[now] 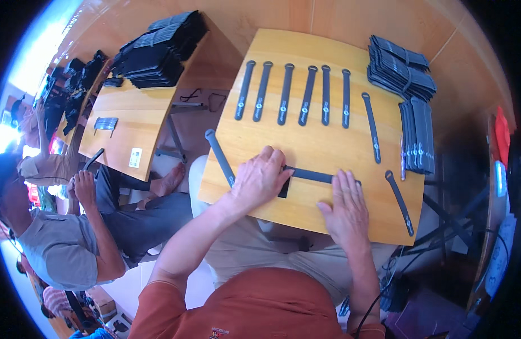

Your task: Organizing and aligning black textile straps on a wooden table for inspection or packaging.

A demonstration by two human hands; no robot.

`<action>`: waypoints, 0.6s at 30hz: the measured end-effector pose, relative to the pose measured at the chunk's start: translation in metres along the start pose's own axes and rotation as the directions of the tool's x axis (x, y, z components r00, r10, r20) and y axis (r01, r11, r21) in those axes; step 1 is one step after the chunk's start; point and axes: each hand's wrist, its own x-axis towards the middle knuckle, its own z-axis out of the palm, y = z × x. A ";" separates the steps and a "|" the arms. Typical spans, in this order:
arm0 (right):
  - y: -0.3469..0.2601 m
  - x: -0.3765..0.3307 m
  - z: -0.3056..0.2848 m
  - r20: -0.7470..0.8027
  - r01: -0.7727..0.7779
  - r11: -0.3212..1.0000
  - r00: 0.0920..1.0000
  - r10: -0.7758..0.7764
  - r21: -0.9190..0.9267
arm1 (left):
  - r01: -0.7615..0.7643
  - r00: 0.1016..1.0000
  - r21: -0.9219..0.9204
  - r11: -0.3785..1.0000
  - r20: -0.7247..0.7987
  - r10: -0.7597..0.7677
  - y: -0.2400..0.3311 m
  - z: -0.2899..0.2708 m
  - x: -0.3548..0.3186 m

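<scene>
A dark strap [310, 175] lies crosswise on the wooden table [305, 209] in front of me. My left hand [260, 176] is curled over the strap's left end, thumb and fingers closed on it. Below those fingers a small black piece [284, 188] shows, partly hidden. My right hand [347, 210] rests flat near the strap's other end, its fingers stretched out over it. Beside my left wrist lies another grey strap [218, 153] with a rounded, slotted head, its lower end covered by the hand. Another such strap [399, 202] lies to the right of my right hand.
Several similar straps [286, 93] form a row along the far side. At the right stand bundled straps [417, 135], a pen [402, 158] and banded dark stacks [400, 68]. On the left, a person [63, 243] sits by another table [125, 133] bearing a dark pile [156, 53].
</scene>
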 end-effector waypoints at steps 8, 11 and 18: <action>0.003 -0.008 0.002 -0.034 -0.038 0.999 0.999 0.038 -0.017 | -0.089 0.994 -0.054 0.995 -0.068 0.085 -0.007 0.001 -0.005; 0.002 -0.007 -0.001 -0.045 -0.021 1.000 0.999 0.021 -0.003 | -0.105 0.990 -0.084 0.991 -0.100 0.096 -0.013 0.003 -0.009; -0.027 -0.003 -0.005 -0.107 -0.022 0.999 0.994 0.016 -0.049 | -0.052 0.983 -0.219 0.974 -0.183 0.011 -0.003 -0.018 -0.036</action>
